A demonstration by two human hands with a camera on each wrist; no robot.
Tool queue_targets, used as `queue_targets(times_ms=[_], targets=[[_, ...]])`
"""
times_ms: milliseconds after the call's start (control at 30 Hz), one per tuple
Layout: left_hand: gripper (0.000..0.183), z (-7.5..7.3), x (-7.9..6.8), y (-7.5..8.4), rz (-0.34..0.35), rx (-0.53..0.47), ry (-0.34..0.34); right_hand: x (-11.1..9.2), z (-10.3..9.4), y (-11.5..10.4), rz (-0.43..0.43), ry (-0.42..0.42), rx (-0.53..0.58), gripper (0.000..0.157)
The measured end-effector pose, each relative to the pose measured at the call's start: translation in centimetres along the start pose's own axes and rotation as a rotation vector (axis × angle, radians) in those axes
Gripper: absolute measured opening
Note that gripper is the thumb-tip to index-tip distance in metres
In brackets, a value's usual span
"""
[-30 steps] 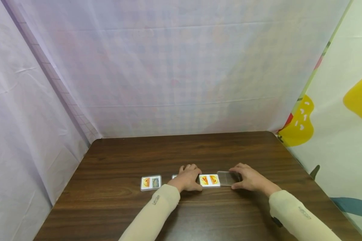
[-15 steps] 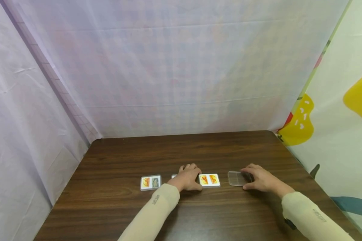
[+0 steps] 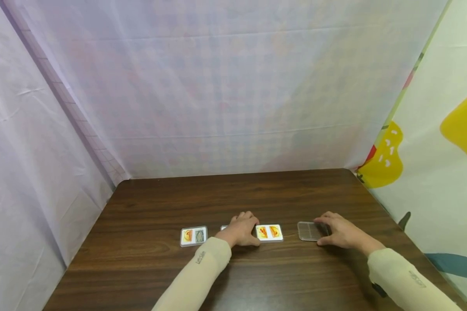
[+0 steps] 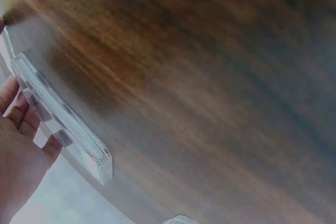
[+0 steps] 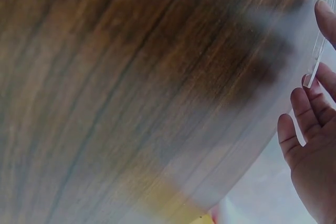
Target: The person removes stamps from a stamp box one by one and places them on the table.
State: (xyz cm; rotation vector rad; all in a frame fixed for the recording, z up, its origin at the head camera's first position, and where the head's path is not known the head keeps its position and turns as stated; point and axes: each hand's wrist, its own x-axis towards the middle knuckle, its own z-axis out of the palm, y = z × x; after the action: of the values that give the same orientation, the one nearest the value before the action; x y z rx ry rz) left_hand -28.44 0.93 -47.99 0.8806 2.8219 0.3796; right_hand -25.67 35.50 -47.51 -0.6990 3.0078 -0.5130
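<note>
In the head view my left hand [image 3: 241, 231] lies over the middle of a row of card cases. Its thumb and fingers hold the left end of a clear case with a white card of two orange-yellow pictures [image 3: 269, 233]. Beneath the palm lies another card case [image 4: 65, 121], mostly hidden from above; my other left fingers are beside it in the left wrist view. My right hand [image 3: 338, 231] pinches the right end of a clear plastic cover [image 3: 308, 231], thumb on the near edge and fingers on the far one. In the right wrist view only its thin edge shows.
Left of my left hand lies a third card case [image 3: 193, 236], showing an orange picture and a grey-green one. Everything is on a brown wood-grain table [image 3: 159, 194]. A pale cloth [image 3: 225, 108] hangs behind, with a patterned one [image 3: 436, 194] at right.
My right hand has moved right with the clear cover, from touching the pictured case to a gap away from it. My left hand has stayed in place.
</note>
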Motion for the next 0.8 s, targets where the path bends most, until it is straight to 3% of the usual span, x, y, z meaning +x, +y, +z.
queue_targets(times_ms=[800], targets=[[0.057, -0.47, -0.29, 0.09, 0.006, -0.016, -0.011, -0.20, 0.22, 0.34, 0.008, -0.030, -0.001, 0.065]])
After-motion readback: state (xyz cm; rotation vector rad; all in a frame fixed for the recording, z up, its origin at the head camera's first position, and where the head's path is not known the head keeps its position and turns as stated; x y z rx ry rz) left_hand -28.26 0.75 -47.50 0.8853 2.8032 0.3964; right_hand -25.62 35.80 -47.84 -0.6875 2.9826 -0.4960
